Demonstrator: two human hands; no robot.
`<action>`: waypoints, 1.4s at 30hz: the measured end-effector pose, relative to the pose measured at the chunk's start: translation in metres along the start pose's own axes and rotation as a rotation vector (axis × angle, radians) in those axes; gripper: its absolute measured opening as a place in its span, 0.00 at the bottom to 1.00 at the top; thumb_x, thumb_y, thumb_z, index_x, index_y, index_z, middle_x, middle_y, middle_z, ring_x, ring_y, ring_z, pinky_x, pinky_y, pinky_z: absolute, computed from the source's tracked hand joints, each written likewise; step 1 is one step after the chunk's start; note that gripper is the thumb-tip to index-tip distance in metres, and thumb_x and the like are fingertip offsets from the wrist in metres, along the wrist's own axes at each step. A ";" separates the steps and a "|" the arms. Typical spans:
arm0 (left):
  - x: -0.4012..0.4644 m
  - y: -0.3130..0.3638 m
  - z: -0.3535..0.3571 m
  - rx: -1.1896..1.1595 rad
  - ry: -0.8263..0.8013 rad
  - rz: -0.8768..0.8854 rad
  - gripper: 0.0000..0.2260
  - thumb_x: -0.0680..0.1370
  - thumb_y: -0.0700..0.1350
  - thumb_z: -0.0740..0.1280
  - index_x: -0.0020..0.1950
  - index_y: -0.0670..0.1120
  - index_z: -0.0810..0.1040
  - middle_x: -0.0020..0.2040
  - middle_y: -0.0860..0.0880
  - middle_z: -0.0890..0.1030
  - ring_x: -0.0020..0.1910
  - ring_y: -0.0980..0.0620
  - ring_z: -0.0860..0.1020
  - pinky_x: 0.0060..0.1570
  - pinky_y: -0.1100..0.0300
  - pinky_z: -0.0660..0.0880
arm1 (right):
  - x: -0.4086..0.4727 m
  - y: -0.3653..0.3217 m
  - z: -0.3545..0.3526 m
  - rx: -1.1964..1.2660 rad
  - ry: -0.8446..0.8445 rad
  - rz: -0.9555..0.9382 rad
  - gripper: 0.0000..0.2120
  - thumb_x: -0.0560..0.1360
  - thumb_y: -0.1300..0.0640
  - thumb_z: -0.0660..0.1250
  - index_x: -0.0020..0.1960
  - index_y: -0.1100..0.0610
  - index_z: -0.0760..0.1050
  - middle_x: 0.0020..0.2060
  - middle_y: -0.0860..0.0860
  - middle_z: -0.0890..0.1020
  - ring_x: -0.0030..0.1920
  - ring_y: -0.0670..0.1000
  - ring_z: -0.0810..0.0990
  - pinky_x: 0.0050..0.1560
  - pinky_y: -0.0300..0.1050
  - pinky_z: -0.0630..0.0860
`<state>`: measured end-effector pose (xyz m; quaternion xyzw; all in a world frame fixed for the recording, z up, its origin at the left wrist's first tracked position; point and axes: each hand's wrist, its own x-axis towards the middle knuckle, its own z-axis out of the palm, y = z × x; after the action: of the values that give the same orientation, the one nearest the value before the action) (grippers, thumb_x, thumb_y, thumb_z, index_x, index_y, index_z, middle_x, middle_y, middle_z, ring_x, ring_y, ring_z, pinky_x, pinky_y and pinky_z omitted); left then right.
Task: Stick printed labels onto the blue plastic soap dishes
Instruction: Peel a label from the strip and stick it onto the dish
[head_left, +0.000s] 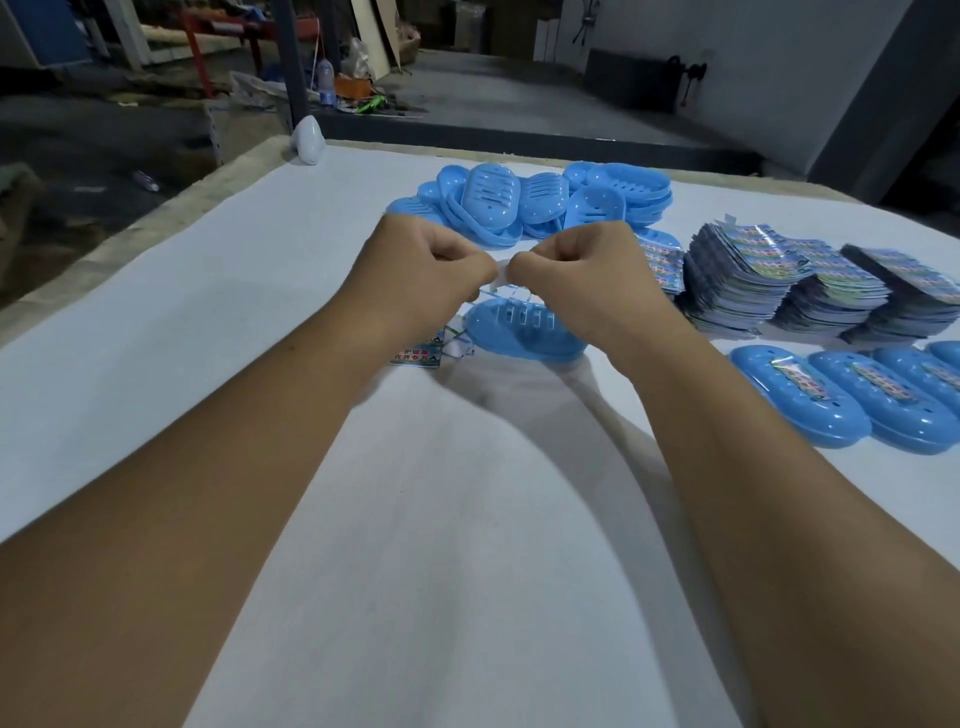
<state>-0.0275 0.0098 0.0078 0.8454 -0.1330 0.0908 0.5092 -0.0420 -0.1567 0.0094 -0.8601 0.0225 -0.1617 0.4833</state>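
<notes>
- Head view: our left hand (431, 265) and right hand (576, 270) meet above the white table (156, 364), fingers curled, pinching a small pale label (500, 278) between them.
- Just below lies one blue soap dish (524, 332), with printed labels (421, 353) beside it.
- Farther back sits a pile of dishes (530, 202); label stacks (810, 286) stand to the right, and near them labelled dishes (800, 400) lie in a row.

White-covered table (208, 338), blue soap dishes (530, 202) heaped, label stacks (810, 286), labelled dishes (800, 400), loose label (418, 353)
</notes>
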 end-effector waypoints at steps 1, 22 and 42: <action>-0.001 0.000 0.000 -0.017 -0.013 -0.012 0.08 0.74 0.49 0.73 0.35 0.50 0.84 0.28 0.58 0.81 0.25 0.65 0.74 0.29 0.71 0.68 | 0.000 0.000 0.000 0.004 0.004 -0.007 0.15 0.68 0.52 0.75 0.36 0.65 0.78 0.24 0.49 0.70 0.25 0.46 0.65 0.23 0.34 0.63; 0.008 -0.013 -0.001 -0.027 0.058 -0.138 0.12 0.72 0.54 0.73 0.32 0.49 0.83 0.20 0.59 0.72 0.19 0.61 0.67 0.22 0.69 0.64 | 0.009 0.014 -0.004 -0.063 0.020 0.001 0.19 0.72 0.47 0.76 0.39 0.65 0.82 0.26 0.53 0.69 0.27 0.49 0.62 0.24 0.35 0.62; 0.026 -0.017 0.036 0.103 -0.060 -0.153 0.13 0.69 0.55 0.76 0.34 0.46 0.84 0.21 0.54 0.77 0.23 0.53 0.73 0.31 0.59 0.73 | 0.012 0.018 -0.022 -0.353 -0.047 0.204 0.20 0.65 0.44 0.77 0.32 0.56 0.71 0.21 0.50 0.65 0.19 0.49 0.59 0.31 0.43 0.62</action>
<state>0.0028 -0.0178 -0.0153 0.8805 -0.0784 0.0331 0.4663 -0.0346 -0.1869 0.0076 -0.9283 0.1263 -0.0851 0.3392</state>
